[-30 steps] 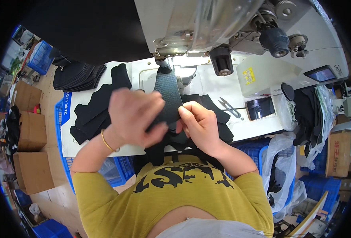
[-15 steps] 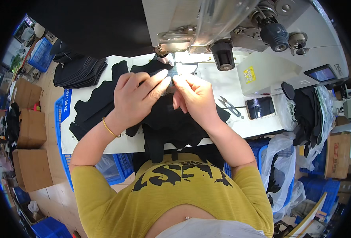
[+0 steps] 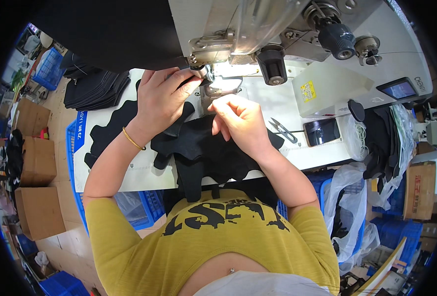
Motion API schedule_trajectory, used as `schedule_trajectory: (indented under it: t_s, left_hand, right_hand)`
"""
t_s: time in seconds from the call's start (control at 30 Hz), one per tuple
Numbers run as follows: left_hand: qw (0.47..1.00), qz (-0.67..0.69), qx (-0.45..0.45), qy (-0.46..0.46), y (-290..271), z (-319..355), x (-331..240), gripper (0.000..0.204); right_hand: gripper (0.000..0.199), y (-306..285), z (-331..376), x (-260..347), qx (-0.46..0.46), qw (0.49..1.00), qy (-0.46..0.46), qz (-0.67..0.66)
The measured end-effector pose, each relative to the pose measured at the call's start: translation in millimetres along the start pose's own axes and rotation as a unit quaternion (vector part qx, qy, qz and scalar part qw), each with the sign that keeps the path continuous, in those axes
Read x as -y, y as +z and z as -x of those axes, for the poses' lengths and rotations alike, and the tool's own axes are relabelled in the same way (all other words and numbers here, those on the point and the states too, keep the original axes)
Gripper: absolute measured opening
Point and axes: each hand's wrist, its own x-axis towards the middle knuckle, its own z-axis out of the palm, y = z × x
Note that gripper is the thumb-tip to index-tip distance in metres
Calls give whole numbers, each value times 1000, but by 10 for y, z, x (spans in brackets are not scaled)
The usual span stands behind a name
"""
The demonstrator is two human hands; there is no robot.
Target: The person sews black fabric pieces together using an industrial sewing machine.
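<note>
At the sewing machine's presser foot (image 3: 203, 73), my left hand (image 3: 163, 101) has its fingers bent together on a black fabric piece (image 3: 195, 84). Most of that piece is hidden under the hand. My right hand (image 3: 236, 118) hovers over the table's front half, a little right of the foot, its fingers curled in. Whatever its fingertips may hold is hidden. Beneath both hands lie several black cut fabric pieces (image 3: 218, 153), some hanging over the table's front edge. A wavy-edged black piece (image 3: 112, 129) spreads out to the left.
Thread snips (image 3: 283, 130) and a phone (image 3: 322, 132) lie on the white table (image 3: 307, 157) at right. A stack of black fabric (image 3: 97, 90) is at the far left. Blue crates (image 3: 149, 204) stand below the table, cardboard boxes (image 3: 40, 212) on the floor at left.
My hands have parted from a shared pinch at the foot. The left moved slightly left and farther in with black fabric; the right drew back a little. The greyish-blue bit between them no longer shows.
</note>
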Motion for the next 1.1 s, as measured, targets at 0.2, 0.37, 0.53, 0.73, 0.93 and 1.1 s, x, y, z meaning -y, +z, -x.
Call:
schedule_trajectory:
  t_s: [0.2, 0.37, 0.53, 0.73, 0.93, 1.1]
  left_hand:
    - [1000, 7, -9, -6, -12, -9, -17, 37]
    - [989, 124, 41, -73, -67, -58, -14, 30]
    - [860, 342, 83, -369, 139, 331, 536, 23]
    - [530, 629, 97, -561, -9, 237, 338, 24]
    - [637, 495, 135, -575, -823, 93, 590, 22]
    - [979, -25, 136, -149, -697, 301, 403, 26]
  right_hand:
    - [26, -172, 191, -163, -49, 866, -170, 467]
    - [49, -263, 335, -222, -20, 772, -48, 634]
    - [57, -311, 361, -333, -32, 807, -39, 589]
    - [74, -310, 353, -292, -38, 835, 62, 546]
    - [48, -612, 368, -341, -22, 948, 11, 317]
    - [23, -593, 335, 63, 122, 939, -184, 264]
